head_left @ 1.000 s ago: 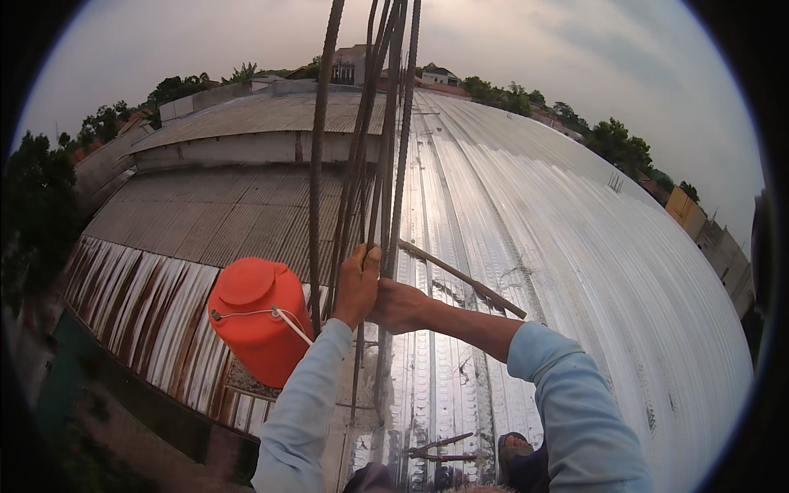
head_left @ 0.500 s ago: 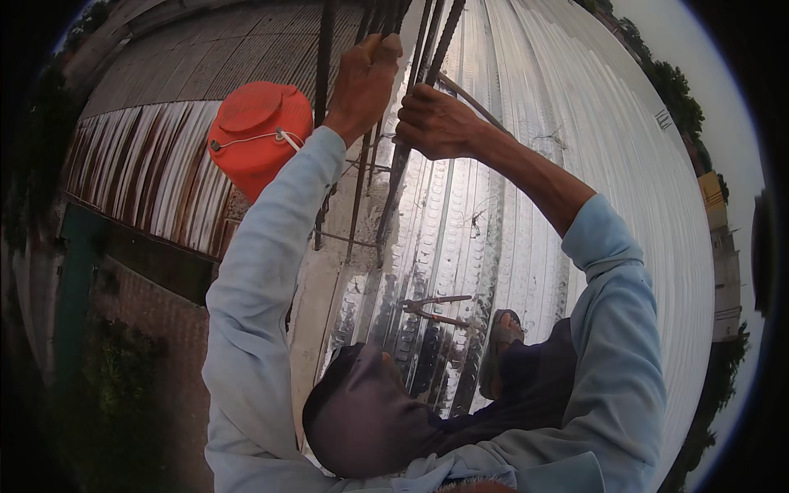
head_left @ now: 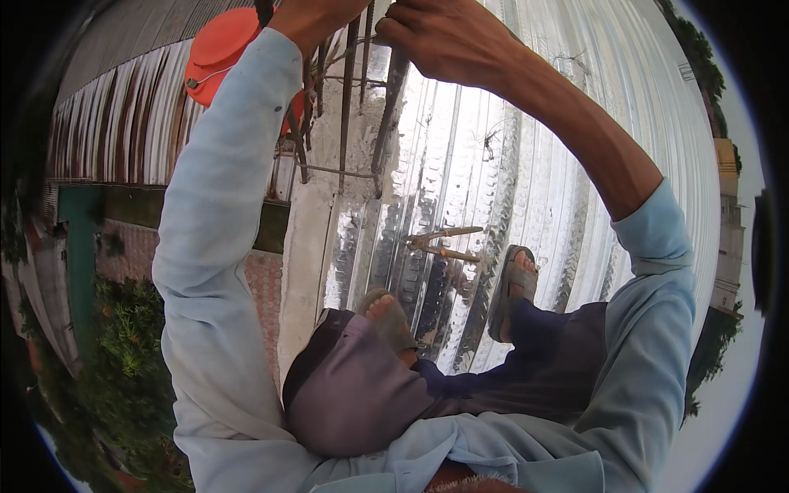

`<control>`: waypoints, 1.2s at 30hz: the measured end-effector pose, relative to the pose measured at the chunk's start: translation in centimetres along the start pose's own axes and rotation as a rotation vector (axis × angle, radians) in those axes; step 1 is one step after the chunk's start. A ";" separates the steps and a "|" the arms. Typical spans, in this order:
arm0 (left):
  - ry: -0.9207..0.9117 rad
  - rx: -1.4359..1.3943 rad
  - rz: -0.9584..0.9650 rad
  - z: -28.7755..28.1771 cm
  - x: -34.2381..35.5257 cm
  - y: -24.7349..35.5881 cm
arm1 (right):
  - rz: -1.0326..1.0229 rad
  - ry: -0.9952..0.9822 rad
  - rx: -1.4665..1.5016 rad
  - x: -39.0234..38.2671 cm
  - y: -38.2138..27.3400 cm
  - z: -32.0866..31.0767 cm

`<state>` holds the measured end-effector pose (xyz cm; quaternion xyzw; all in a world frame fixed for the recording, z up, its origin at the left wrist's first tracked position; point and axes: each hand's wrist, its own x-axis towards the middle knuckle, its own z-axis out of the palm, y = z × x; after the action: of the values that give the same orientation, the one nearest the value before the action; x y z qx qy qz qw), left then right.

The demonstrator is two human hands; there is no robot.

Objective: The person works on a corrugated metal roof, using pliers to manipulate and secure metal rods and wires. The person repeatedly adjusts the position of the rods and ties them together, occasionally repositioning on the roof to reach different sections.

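The right hand [head_left: 452, 37] has its fingers curled in at the steel rebars [head_left: 391, 107]; the left hand [head_left: 316, 18], near them, is cut off by the view's upper edge, so I cannot tell whether either grips. The rebars rise from the concrete ledge [head_left: 308, 238] below the hands. They look stiff, heavy and rough enough not to slip, probably best held around the shafts, above the thin tie bar [head_left: 357, 174]. Farther out, pincers [head_left: 421, 242] lie on corrugated metal roofing [head_left: 559, 205]; an orange-red jug [head_left: 220, 45] stands beyond the left sleeve [head_left: 218, 197].
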<state>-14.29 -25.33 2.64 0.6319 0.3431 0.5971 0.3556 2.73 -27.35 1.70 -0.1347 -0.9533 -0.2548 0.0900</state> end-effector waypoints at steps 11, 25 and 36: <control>-0.294 -0.035 -0.077 -2.2 -0.3 2.7 | 0.877 0.476 0.501 3.1 -5.3 -0.7; -0.026 0.291 -0.031 -3.0 -5.5 6.3 | 0.969 0.174 0.705 3.0 -6.9 4.6; -0.391 -0.400 0.025 -7.8 8.2 6.0 | 1.140 0.331 0.951 4.8 -7.8 2.6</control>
<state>-21.65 -21.03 12.31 0.6565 0.1353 0.5241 0.5253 -4.42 -31.53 -2.98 -0.5131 -0.7174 0.2525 0.3979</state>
